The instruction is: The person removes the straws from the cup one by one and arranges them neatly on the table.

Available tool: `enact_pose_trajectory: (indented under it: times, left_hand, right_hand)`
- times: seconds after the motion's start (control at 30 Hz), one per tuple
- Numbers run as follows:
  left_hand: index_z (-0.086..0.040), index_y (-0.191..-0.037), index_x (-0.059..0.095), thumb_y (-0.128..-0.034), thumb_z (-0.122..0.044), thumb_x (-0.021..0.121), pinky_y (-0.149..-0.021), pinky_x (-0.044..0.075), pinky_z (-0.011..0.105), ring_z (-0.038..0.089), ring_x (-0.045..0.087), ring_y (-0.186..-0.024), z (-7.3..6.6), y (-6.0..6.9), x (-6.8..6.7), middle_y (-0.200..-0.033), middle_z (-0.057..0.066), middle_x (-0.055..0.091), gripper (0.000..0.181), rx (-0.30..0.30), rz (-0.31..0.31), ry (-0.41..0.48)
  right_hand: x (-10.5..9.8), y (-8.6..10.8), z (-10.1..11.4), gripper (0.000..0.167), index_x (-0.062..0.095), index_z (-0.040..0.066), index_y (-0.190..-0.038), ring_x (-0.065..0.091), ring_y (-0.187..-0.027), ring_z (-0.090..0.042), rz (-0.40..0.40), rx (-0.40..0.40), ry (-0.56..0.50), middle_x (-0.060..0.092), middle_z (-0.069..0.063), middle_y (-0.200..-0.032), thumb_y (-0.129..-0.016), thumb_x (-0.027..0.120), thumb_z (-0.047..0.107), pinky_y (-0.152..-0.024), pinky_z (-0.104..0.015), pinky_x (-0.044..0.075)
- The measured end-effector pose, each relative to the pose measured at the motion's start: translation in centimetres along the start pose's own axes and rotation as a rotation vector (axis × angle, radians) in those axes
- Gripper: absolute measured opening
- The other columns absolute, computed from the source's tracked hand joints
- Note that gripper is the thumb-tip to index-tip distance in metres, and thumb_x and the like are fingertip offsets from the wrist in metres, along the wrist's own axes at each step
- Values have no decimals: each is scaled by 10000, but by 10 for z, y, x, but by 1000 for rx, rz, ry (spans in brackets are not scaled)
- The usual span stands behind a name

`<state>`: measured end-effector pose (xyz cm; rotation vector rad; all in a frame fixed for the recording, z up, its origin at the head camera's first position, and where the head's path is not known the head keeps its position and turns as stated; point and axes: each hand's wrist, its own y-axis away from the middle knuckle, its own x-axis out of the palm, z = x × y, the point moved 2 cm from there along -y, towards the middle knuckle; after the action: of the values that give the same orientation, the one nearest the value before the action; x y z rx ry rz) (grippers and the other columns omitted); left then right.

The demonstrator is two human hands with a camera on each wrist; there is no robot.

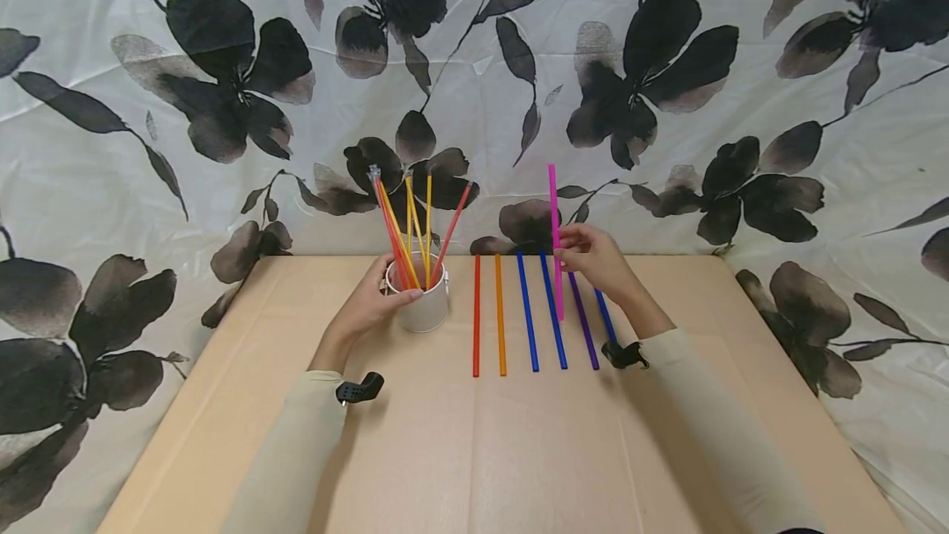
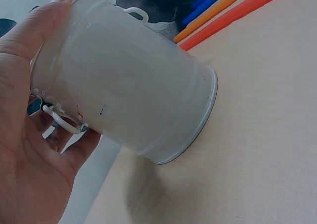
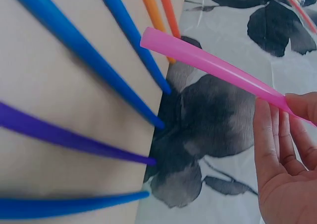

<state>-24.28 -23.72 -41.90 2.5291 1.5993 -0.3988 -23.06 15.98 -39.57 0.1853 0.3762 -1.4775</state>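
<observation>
A white metal cup holding red, yellow and clear straws is gripped near its rim by my left hand. The left wrist view shows the cup tilted in that frame, my left hand round its upper end. My right hand pinches a pink straw, held roughly upright over the row of straws. In the right wrist view the pink straw sits between thumb and fingers of my right hand.
On the table lie a red straw, an orange straw, several blue straws and a purple straw, side by side right of the cup. A floral cloth hangs behind the table's back edge.
</observation>
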Motion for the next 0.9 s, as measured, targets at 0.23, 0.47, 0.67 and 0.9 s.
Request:
enact_pose_trajectory:
  times: [0.23, 0.47, 0.67, 0.9]
  left_hand:
    - [-60, -1534, 319, -894, -158, 784, -1225, 182, 607, 347, 229, -1522, 0, 1, -1, -1576, 169, 336, 797, 3, 6, -2]
    - [-75, -1526, 333, -890, -178, 792, -1228, 185, 597, 346, 239, -1518, -2, 1, 0, -1573, 165, 343, 791, -10, 0, -8]
    - [-89, -1530, 330, -892, -200, 791, -1222, 185, 613, 350, 217, -1525, -3, 0, 0, -1593, 158, 316, 795, -22, 5, -13]
    - [-92, -1526, 335, -891, -202, 795, -1229, 181, 598, 341, 217, -1527, -4, 0, -1, -1592, 153, 320, 792, -30, 1, -12]
  right_hand:
    - [-19, 3, -11, 382, 541, -79, -1346, 630, -1041, -403, -10, 64, 1, 580, -296, -1161, -986, 624, 21, -895, -546, 556]
    - [-37, 10, -24, 394, 541, -32, -1358, 651, -994, -237, -22, 145, 30, 583, -248, -1163, -1001, 637, 104, -924, -549, 550]
    - [-52, 18, -31, 415, 502, -72, -1385, 670, -981, -214, -6, 188, 17, 554, -310, -1217, -1006, 599, 65, -925, -559, 546]
    - [-71, 27, -40, 430, 467, -83, -1404, 649, -997, -237, 42, 266, 65, 543, -269, -1191, -1019, 577, 76, -955, -563, 530]
